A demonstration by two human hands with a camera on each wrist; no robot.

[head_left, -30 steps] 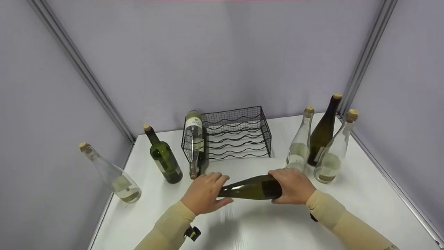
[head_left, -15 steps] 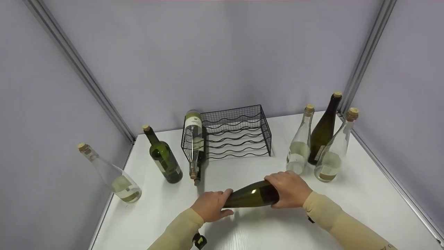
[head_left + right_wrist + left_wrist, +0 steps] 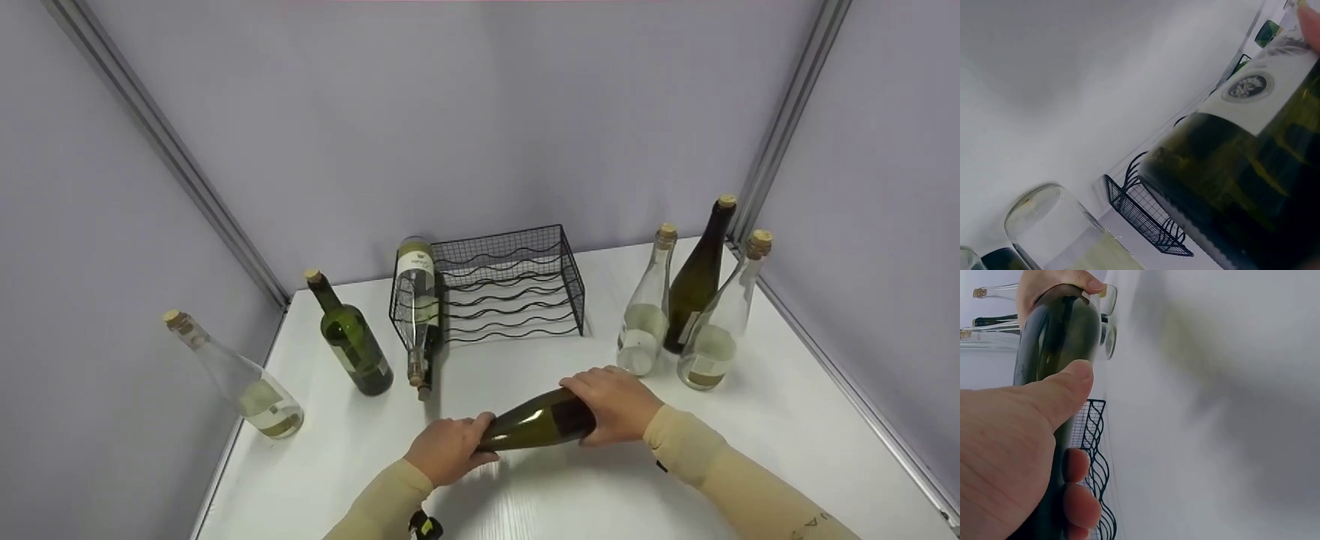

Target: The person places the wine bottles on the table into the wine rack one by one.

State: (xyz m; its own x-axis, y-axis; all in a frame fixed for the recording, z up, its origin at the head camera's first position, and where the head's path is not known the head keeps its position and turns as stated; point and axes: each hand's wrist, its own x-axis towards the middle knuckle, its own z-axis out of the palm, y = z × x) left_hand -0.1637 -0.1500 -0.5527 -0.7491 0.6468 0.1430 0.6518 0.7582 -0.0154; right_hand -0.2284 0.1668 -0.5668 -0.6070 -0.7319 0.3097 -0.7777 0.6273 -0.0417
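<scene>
A dark green wine bottle (image 3: 536, 422) is held on its side above the white table, its base end a little higher in the head view. My left hand (image 3: 444, 450) grips the neck end, with the thumb (image 3: 1067, 385) along one side and curled fingers on the other in the left wrist view. My right hand (image 3: 619, 405) holds the base end. In the right wrist view the bottle's pale label (image 3: 1264, 93) shows. Behind it stands a black wire wine rack (image 3: 510, 334). A clear corked bottle (image 3: 417, 300) lies in its left side, with a dark bottle (image 3: 429, 360) partly hidden beside it.
Left of the rack stand a green corked bottle (image 3: 356, 349) and a clear corked bottle (image 3: 259, 397). Two clear bottles (image 3: 643, 330) and a dark one (image 3: 696, 289) stand close together at the right. Grey panels (image 3: 480, 112) enclose the table (image 3: 330, 450).
Both hands have moved nearer the body with the bottle, the left one farther. The bottle now tilts more, neck end lower. The dark bottle's cork in the rack has come into view.
</scene>
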